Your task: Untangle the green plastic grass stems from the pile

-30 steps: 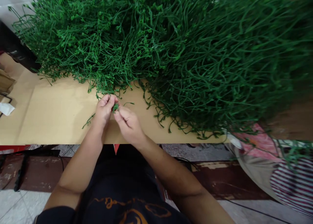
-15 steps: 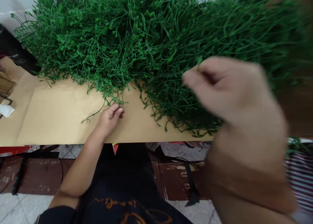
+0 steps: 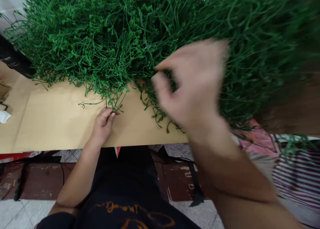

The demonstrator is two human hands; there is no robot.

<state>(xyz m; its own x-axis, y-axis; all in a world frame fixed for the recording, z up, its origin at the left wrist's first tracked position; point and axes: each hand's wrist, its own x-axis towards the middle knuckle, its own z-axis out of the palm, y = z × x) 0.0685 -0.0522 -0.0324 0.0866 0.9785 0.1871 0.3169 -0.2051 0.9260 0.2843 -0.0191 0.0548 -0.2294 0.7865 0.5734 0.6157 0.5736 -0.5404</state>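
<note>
a few thin green stems (image 3: 113,102) are at the front fringe of a large heap, low and left of centre, their lower ends pinched between the thumb and forefinger of the left hand (image 3: 103,124); the other left fingers curl into the palm; the black cylinder (image 3: 15,57) by the heap's left end, with small pale marks on its side, is the one thing here shaped like a container, and its contents are hidden from view.

the held stems are slender, bent and forked, with small knobby tips; they match those in the green heap (image 3: 95,35), which lies loose and tangled along the back of the brown tabletop (image 3: 57,119), brighter at the left and darker at the right; one loose stem (image 3: 91,104) trails sideways over the brown surface, just left of the pinched ones.

the right hand (image 3: 195,85) is blurred and covers part of the heap right of centre; its thumb and forefinger curve around a gap, the tips slightly apart, with green showing through the loop.

farther out, a white paper (image 3: 4,116) lies at the left edge; a pink sheet (image 3: 257,139) and a striped cloth (image 3: 297,182) show at the lower right; orange lettering crosses the person's dark shirt (image 3: 112,195).
</note>
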